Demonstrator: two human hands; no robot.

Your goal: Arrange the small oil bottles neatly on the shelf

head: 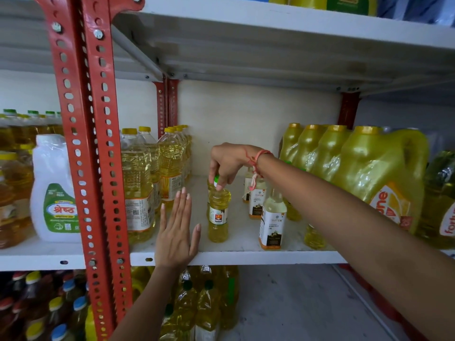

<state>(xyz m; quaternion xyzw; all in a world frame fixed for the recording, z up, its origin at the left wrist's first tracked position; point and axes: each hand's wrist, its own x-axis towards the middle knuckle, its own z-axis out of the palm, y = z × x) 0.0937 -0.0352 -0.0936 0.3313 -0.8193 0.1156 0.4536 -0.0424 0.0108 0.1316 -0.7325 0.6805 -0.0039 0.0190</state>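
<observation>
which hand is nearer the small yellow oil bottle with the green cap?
Right. The right hand pinches the green cap of the small yellow oil bottle from above; the left hand is flat and open to its left, apart from it.

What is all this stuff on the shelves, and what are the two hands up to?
Small oil bottle: one held, yellow with green cap, middle shelf centre; another stands right behind it.
Coconut oil bottles: three visible, pale with white labels, right of it.
Small yellow bottles: at least two, partly hidden behind the right arm.
Tall oil bottles: several, yellow caps, left of the gap.
Big oil jugs: four, yellow, right side.
White jug: one, green label, far left.
Shelf: white boards, red uprights.
Lower bottles: many, mixed caps, below.
Left hand: open, flat at the shelf edge.
Right hand: fingers pinching the small bottle's cap.
</observation>
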